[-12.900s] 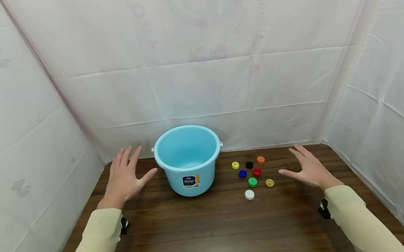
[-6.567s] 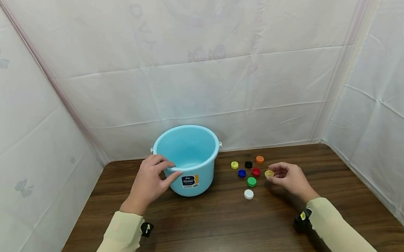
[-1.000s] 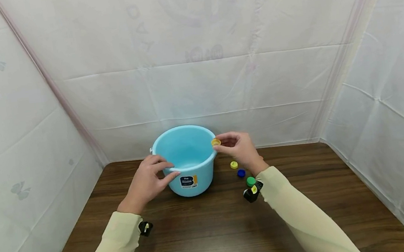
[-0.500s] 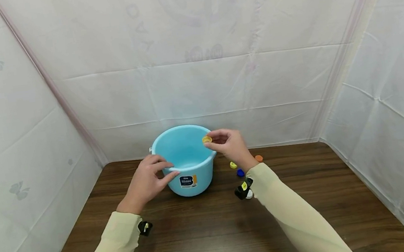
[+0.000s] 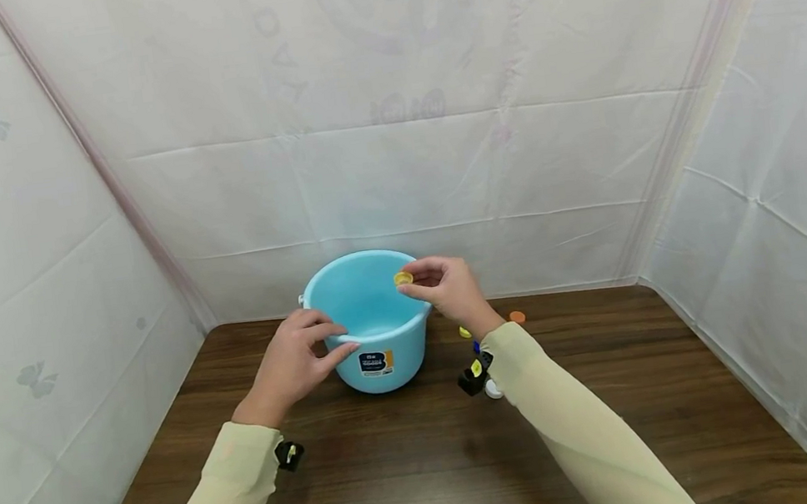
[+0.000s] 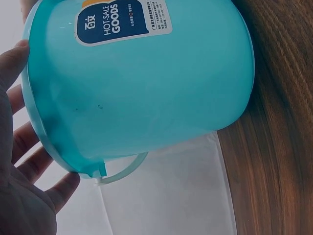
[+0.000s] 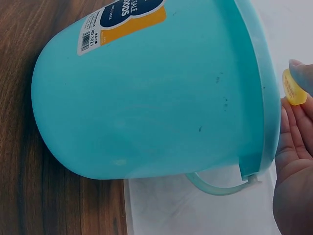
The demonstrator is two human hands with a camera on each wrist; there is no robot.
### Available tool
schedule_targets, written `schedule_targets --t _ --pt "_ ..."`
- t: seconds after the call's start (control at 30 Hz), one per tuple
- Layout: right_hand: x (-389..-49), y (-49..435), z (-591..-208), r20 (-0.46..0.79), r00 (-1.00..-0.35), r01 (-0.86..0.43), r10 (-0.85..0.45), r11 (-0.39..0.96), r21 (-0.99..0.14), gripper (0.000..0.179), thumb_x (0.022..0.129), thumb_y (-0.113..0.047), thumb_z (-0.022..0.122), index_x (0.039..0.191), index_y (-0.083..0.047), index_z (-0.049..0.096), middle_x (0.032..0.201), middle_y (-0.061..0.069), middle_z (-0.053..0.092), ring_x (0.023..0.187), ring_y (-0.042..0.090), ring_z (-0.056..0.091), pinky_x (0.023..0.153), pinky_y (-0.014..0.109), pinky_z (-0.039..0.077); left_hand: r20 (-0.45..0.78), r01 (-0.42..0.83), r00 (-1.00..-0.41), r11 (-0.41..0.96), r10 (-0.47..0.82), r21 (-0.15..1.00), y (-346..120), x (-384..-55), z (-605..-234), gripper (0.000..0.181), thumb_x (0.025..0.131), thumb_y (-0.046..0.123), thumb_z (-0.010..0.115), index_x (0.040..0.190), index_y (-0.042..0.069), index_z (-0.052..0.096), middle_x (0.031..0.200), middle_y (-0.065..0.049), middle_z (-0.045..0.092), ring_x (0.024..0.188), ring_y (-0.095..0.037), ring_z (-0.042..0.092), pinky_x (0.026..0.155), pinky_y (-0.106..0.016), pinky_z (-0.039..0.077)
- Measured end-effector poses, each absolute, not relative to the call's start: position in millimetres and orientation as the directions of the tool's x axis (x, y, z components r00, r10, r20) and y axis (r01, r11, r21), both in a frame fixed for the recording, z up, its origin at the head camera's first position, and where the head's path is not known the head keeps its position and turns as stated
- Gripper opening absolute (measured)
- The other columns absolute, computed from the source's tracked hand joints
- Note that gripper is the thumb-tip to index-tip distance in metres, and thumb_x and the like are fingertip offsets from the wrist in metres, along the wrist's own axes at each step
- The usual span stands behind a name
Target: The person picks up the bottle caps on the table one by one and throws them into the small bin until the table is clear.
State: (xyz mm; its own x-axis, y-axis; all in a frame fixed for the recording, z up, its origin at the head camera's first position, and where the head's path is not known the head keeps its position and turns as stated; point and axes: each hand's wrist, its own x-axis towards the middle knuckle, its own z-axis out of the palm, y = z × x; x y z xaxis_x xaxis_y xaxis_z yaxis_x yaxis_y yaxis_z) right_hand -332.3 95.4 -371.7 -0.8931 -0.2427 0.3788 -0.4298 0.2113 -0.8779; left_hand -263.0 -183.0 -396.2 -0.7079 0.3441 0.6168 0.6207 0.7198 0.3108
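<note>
A light blue bucket [image 5: 411, 348] stands upright on the brown table. My left hand [image 5: 291, 367] holds its near left rim, thumb outside and fingers over the edge; the left wrist view shows that thumb [image 6: 12, 63] against the rim. Above the bucket's right side, my right hand [image 5: 453, 289] pinches a deep-yellow bottle cap [image 5: 403, 279] between thumb and fingers. The same yellow cap [image 7: 294, 88] appears beside the rim in the right wrist view. The bucket's floor is partly hidden by its front wall.
Right of the bucket lie an orange cap [image 5: 517, 317], a white cap [image 5: 493, 390], a lighter yellow cap [image 5: 465, 332] and a partly covered blue cap [image 5: 476, 347]. My right forearm covers that area. White sheeting [image 5: 394, 177] encloses the table's back and sides.
My right hand picked the deep-yellow cap off the table and carried it left, over the bucket's opening. My left hand came to the rim earlier and has stayed there.
</note>
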Motion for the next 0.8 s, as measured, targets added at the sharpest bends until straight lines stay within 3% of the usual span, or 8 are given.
schedule_targets --t 0.8 --pt "-339.1 88.5 -376.2 0.363 -0.892 -0.43 -0.269 0.258 -0.865 0.031 0.087 -0.025 0.085 0.112 -0.01 0.077 0.108 0.009 0.077 0.1 0.023 0.075 0.087 0.034 0.062 0.624 0.628 -0.7 0.717 0.348 0.304 -183.6 -264.4 -398.4 0.024 0.081 0.031 0.089 0.094 0.013 0.082 0.095 0.0 0.069 0.095 -0.019 0.058 0.082 -0.043 0.055"
